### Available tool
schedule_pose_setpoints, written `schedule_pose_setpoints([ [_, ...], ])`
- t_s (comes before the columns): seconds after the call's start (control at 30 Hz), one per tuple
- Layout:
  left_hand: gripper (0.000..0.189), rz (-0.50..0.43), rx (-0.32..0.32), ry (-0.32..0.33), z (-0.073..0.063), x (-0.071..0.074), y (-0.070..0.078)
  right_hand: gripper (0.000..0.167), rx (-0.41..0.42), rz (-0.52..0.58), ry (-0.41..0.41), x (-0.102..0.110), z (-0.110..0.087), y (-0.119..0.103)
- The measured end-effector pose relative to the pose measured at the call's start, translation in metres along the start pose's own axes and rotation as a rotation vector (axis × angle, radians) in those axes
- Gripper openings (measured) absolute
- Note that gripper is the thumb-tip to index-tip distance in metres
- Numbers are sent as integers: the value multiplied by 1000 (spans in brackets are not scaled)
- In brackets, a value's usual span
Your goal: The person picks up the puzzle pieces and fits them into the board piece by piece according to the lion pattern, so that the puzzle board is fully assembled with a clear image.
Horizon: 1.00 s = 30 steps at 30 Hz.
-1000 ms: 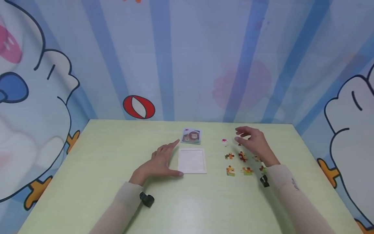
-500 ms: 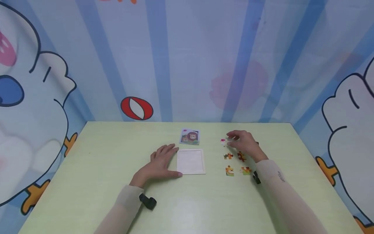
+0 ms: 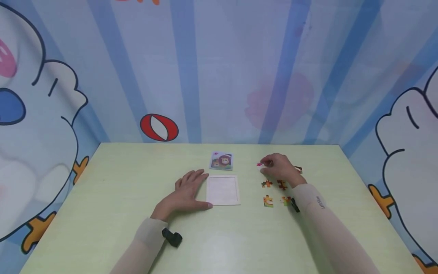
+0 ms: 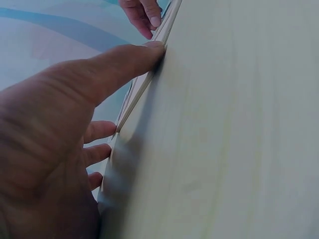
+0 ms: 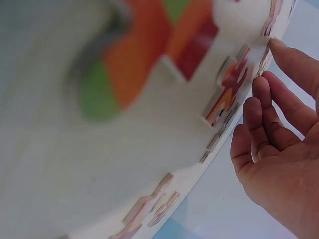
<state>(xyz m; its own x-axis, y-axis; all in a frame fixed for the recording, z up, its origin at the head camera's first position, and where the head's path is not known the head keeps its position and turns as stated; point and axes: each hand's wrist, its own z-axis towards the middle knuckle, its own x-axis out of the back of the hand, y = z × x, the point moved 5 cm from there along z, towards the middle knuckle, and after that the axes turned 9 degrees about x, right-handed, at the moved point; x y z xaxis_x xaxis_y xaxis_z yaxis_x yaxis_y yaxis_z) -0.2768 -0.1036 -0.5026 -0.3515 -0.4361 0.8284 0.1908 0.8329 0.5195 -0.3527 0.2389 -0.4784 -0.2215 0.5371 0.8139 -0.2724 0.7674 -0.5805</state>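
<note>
My left hand (image 3: 184, 196) rests at the left side of a white square puzzle frame (image 3: 222, 190), its fingers spread and the thumb at the near left corner. The left wrist view shows the thumb and fingertips against the frame's edge. Over on the right, my right hand (image 3: 278, 167) pinches a white puzzle piece (image 3: 259, 164) with a pink mark, in the far row of loose pieces. In the right wrist view, thumb and forefinger sit at opposite edges of that piece (image 5: 264, 57), while the other fingers are curled. The hand hides part of the piece.
A lion picture card (image 3: 221, 161) lies just beyond the frame. Several loose pieces lie in rows near my right hand, among them an orange piece (image 3: 267, 183) and a yellow-green one (image 3: 268, 201). A printed curtain (image 3: 226, 76) hangs behind the table (image 3: 137, 171).
My right hand has moved left and down from above the far row onto the pink-marked puzzle piece, its fingers closing at it. The left hand has stayed at the frame.
</note>
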Motion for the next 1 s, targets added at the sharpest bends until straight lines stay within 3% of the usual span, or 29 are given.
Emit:
schedule_pose_setpoints([
  [0.33, 104, 6, 3, -5, 0, -3, -2, 38, -8, -27, 22, 0, 2, 0],
  [0.53, 106, 6, 2, -3, -1, -1, -2, 30, 5, 7, 80, 2, 0, 0],
  [0.73, 105, 5, -6, -14, 0, -2, 1, 19, -60, 91, 110, 6, -5, 3],
  [1.0, 104, 2, -19, -6, 0, -1, 0, 22, -45, 254, 113, 8, -9, -16],
])
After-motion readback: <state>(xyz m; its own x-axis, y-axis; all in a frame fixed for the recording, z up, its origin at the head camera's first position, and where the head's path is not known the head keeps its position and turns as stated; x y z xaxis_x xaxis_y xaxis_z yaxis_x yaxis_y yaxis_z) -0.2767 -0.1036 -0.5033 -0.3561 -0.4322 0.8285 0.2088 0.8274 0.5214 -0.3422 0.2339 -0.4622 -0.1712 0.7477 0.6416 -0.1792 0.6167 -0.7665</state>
